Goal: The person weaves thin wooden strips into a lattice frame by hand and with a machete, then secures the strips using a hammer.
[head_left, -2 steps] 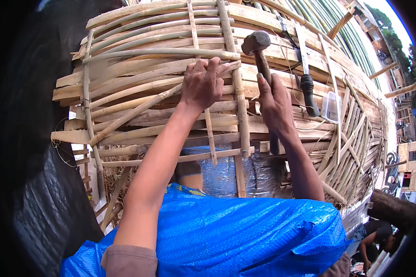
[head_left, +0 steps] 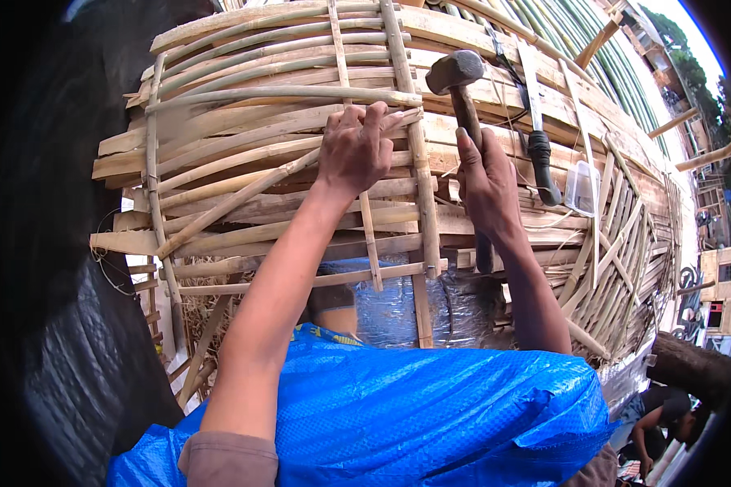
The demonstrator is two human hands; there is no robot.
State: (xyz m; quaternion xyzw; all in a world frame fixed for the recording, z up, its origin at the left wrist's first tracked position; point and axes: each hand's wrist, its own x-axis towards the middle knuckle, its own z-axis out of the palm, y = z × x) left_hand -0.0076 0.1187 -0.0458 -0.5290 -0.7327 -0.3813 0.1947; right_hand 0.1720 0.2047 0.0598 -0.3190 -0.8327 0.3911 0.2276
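My right hand (head_left: 489, 174) is wrapped around the handle of a hammer (head_left: 456, 71), the thumb lying along it. Its dark metal head is raised over the right upright of a bamboo lattice (head_left: 421, 174). My left hand (head_left: 356, 150) is closed on a diagonal bamboo strip (head_left: 244, 201), holding it near its split upper end against that upright. A nail, if one is there, is too small to make out. Behind the lattice lie several pale, rough wooden slats (head_left: 463, 162).
Right of the hammer lie a long-bladed knife (head_left: 536, 122) with a black-wrapped handle and a clear plastic container (head_left: 581, 188). Blue tarp (head_left: 430, 406) covers my lap. Dark sheeting (head_left: 89, 349) hangs at left. Another person (head_left: 658, 422) is bent over at lower right.
The hammer and my right hand have shifted slightly up and to the right. My left hand stays on the bamboo strip.
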